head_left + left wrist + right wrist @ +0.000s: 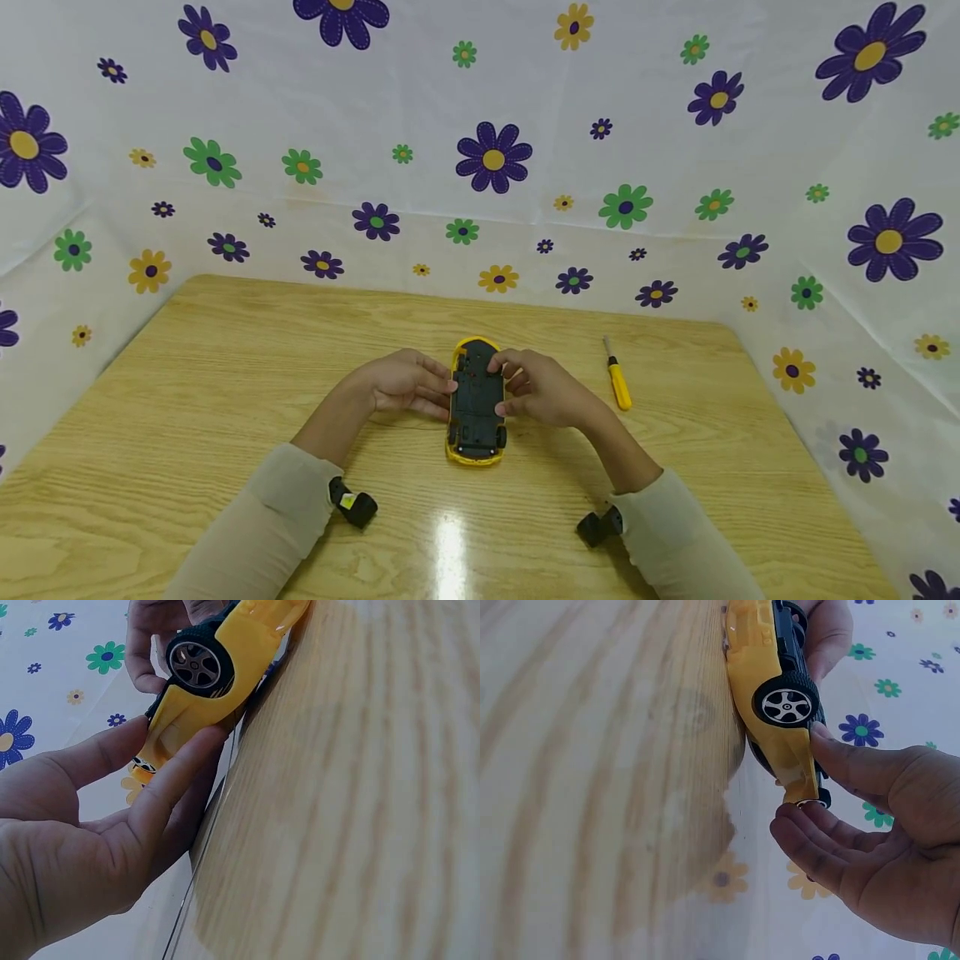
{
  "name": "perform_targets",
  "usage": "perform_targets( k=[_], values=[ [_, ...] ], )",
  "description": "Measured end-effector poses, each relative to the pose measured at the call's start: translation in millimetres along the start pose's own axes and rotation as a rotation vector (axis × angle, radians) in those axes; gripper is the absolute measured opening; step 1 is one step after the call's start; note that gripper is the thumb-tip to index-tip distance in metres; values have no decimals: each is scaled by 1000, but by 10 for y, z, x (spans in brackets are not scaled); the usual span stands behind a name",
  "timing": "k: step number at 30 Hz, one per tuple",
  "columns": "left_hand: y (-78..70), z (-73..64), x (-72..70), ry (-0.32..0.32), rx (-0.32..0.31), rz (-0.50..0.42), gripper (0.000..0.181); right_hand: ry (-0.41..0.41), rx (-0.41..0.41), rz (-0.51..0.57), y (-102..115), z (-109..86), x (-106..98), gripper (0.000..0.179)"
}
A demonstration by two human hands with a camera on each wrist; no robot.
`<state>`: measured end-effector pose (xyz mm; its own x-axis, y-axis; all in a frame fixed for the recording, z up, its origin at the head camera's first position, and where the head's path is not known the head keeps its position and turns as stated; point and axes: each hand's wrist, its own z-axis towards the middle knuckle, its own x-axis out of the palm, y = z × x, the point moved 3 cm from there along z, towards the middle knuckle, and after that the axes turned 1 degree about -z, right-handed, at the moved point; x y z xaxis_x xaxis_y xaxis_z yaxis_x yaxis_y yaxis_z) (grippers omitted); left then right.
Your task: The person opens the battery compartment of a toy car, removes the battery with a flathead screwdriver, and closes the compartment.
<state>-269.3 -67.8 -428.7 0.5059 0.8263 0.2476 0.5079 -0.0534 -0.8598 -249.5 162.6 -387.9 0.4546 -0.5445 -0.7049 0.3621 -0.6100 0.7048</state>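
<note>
A yellow toy car [477, 408] lies upside down on the wooden table, its black underside facing up. My left hand [408, 385] pinches its left side; in the left wrist view the thumb [120, 750] is at the edge of the underside and the fingers lie along the yellow body [240, 660]. My right hand [543, 390] holds the other side, with its index finger over the underside near the far end and its thumb nearer me. The right wrist view shows a silver-spoked wheel [787, 706] close to that thumb.
A screwdriver [618, 385] with a yellow handle lies on the table [247, 367], to the right of the right hand. White cloth [420, 92] printed with flowers hangs behind the table and along both sides.
</note>
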Motion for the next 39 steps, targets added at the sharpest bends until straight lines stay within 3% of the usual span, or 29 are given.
perform_targets(
  k=[9,18,28,39],
  values=[
    [-5,13,2,10,-3,4,63,-49,-9,-104,52,-22,-21,46],
    [-10,33,17,12,-3,13,48,-40,0,-5,38,-43,-10,46],
    [-12,34,43,-35,-5,38,35,-25,3,32,4,-30,-1,46],
    [2,37,56,-57,-10,37,34,-10,-7,53,26,-38,-24,45]
  ],
)
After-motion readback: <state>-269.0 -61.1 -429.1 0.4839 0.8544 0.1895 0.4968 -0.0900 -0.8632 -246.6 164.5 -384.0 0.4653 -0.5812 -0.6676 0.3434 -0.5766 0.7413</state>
